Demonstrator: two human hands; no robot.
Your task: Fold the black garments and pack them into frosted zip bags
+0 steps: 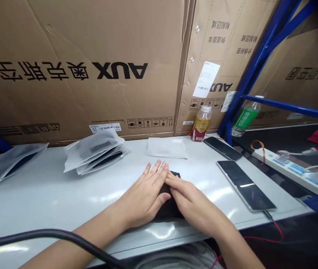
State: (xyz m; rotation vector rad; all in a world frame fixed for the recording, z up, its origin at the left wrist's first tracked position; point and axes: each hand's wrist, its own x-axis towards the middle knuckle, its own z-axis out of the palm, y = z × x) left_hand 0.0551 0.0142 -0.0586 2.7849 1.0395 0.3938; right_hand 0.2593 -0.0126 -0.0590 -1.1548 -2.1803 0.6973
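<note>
A folded black cloth item (pixel 168 207) lies near the front edge of the white table, mostly covered by both hands. My left hand (pixel 147 196) rests flat on its left side, fingers stretched forward and the thumb out over the black fabric. From the right, my right hand (pixel 194 201) presses on the same item, its fingers extended toward my left fingertips and touching them. The undersides of both hands are hidden. Just beyond them a flat white packet (pixel 166 148) lies on the table.
Frosted pouches with dark contents (pixel 96 151) pile up at the back left, and another pouch (pixel 13 162) lies far left. Two phones (pixel 245 185), a drink bottle (pixel 201 124) and a power strip (pixel 290 168) are at right. A black cable (pixel 49 234) crosses the foreground. Large cartons (pixel 77 37) stand behind.
</note>
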